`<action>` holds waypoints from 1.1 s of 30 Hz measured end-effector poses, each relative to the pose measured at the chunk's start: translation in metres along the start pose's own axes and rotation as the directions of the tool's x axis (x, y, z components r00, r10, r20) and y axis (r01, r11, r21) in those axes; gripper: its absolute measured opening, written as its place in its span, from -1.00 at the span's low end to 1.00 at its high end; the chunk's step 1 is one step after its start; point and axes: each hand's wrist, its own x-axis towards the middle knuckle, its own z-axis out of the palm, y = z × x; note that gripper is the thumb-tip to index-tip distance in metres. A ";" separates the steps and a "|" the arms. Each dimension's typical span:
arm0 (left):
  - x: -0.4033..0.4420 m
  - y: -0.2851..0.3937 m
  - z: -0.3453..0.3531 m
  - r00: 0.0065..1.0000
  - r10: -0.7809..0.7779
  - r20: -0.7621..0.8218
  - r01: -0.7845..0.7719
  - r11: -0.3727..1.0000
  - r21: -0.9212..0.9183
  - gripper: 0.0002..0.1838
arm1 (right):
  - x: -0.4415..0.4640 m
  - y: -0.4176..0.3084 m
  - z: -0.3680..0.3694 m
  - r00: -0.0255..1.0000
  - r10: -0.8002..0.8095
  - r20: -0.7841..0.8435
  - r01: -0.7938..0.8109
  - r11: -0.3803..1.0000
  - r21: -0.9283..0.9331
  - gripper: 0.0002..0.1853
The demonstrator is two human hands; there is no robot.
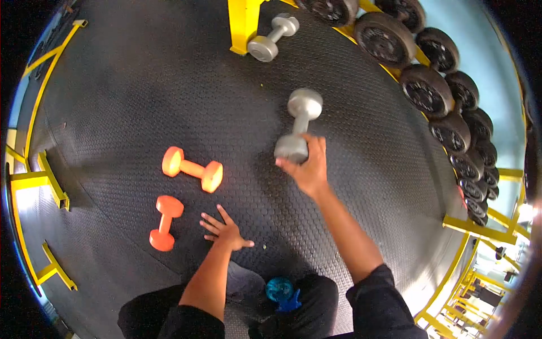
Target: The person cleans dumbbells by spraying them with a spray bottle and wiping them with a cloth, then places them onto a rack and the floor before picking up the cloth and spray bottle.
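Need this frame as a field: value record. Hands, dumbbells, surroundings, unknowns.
right hand: thumb and fingers around the near head of a silver dumbbell
left hand: open, fingers spread, holding nothing
nearest left hand: a bright orange dumbbell and a redder dumbbell, both on the floor
other silver dumbbell: on the floor beside a yellow post
right side: black dumbbells in rows
floor: black textured matting
unclear: whether the held dumbbell clears the floor; what the blue item by the legs is

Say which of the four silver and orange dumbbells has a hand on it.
The silver dumbbell with the right hand on its near end. The other silver one lies by the yellow post; the light-orange one and red-orange one are untouched.
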 end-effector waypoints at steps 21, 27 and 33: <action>0.014 0.002 -0.011 0.989 -0.028 0.143 0.031 0.999 -0.019 0.64 | 0.273 0.073 0.103 0.959 -0.118 -0.258 0.040 0.957 -0.287 -0.07; 0.014 0.004 -0.013 0.990 -0.047 0.134 0.044 0.999 0.025 0.66 | 0.273 0.057 0.093 0.976 0.032 -0.215 -0.087 0.964 -0.251 0.01; 0.013 0.007 -0.008 0.991 -0.078 0.107 0.072 0.996 0.050 0.69 | 0.215 0.037 0.064 0.967 -0.199 -0.160 0.136 0.931 -0.339 0.07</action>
